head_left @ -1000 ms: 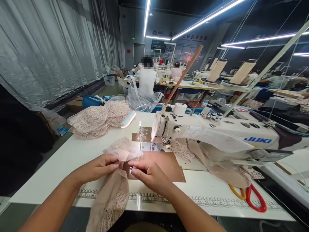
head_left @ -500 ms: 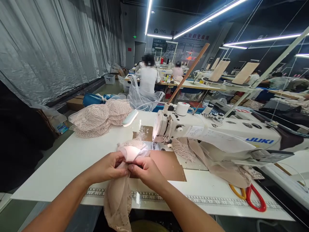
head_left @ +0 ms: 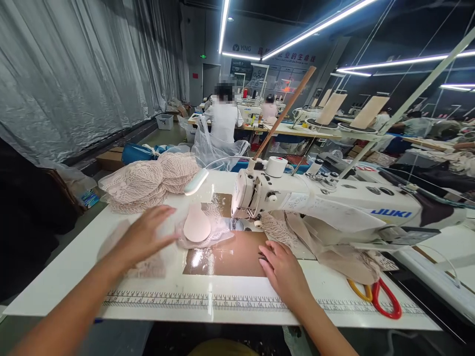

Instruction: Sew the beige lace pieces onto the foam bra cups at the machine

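My left hand (head_left: 146, 237), slightly blurred, is open with fingers apart above the left part of the table. Under it lies a blurred beige lace piece (head_left: 148, 264). To its right, a pale teardrop-shaped pad (head_left: 196, 226) lies on sheer lace fabric (head_left: 218, 232) beside the sewing machine's needle area. My right hand (head_left: 284, 269) rests at the right edge of the brown plate (head_left: 230, 254). Its fingers are curled round a small dark thing (head_left: 261, 256), mostly hidden. The white sewing machine (head_left: 297, 195) stands just beyond.
A stack of beige lace cups (head_left: 135, 183) sits at the back left. Scissors with red and yellow handles (head_left: 386, 299) lie front right, near beige fabric (head_left: 345, 262). A printed ruler (head_left: 178, 300) runs along the front edge. A person in white (head_left: 223, 121) sits ahead.
My hands have parted from the fabric they both held. The left went left, where a lace piece now lies; the right went right. The pad and sheer lace now lie flat by the machine.
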`<state>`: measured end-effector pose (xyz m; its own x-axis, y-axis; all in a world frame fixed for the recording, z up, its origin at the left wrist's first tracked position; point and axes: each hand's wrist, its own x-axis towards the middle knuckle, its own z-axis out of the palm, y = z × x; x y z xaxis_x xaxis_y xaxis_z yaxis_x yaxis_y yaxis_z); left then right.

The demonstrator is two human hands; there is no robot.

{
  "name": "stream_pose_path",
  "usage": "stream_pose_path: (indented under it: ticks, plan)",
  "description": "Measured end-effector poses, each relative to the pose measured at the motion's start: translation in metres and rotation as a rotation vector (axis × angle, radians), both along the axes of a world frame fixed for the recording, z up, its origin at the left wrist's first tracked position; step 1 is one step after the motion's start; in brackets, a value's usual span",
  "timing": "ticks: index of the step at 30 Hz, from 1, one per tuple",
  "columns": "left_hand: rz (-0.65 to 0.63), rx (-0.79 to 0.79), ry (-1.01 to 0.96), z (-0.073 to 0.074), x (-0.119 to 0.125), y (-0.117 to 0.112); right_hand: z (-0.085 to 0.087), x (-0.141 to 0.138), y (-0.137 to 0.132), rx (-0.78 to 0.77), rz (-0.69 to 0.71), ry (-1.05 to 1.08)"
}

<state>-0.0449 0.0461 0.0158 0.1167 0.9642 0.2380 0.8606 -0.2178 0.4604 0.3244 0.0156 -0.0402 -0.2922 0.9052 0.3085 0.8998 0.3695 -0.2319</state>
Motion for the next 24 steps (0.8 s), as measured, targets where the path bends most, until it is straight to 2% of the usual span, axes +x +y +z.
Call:
stream_pose_path:
  ticks: [2,4,6,8,9,10,13,14,16,18,20,22,24]
  plan:
    - [-0.149,-0.14,-0.202,-0.01,0.033,0.002,0.004,-0.006,-0.003,-0.03,0.049,0.118]
    - [-0.185,-0.198,-0.288,-0.018,0.056,0.006,0.01,-0.015,-0.007,-0.134,0.108,0.28]
    - [-0.171,-0.229,-0.351,-0.025,0.064,0.008,0.012,-0.02,-0.012,-0.28,0.144,0.48]
    - [-0.161,-0.258,-0.431,-0.028,0.058,0.004,0.01,-0.021,-0.017,-0.457,0.152,0.715]
    - [-0.149,-0.29,-0.536,-0.03,0.052,-0.002,0.008,-0.021,-0.02,-0.559,0.141,0.837]
    - [-0.131,-0.332,-0.679,-0.031,0.048,-0.01,0.006,-0.022,-0.023,-0.66,0.123,0.957]
    - [0.018,-0.505,-1.34,-0.037,0.045,-0.038,0.002,-0.035,-0.028,-0.877,0.084,1.277]
    - [0.071,-0.547,-1.508,-0.04,0.05,-0.047,0.002,-0.044,-0.03,-0.91,0.109,1.359]
    - [0.12,-0.595,-1.695,-0.046,0.065,-0.062,0.003,-0.067,-0.032,-0.963,0.229,1.469]
    - [0.094,-0.632,-1.788,-0.053,0.081,-0.073,0.005,-0.089,-0.034,-0.976,0.312,1.524]
    - [0.02,-0.672,-1.796,-0.058,0.093,-0.079,0.007,-0.102,-0.034,-0.918,0.307,1.559]
    - [-0.048,-0.723,-1.711,-0.06,0.096,-0.084,0.011,-0.099,-0.034,-0.833,0.305,1.506]
    - [-0.088,-0.758,-1.579,-0.059,0.09,-0.089,0.02,-0.08,-0.036,-0.758,0.324,1.337]
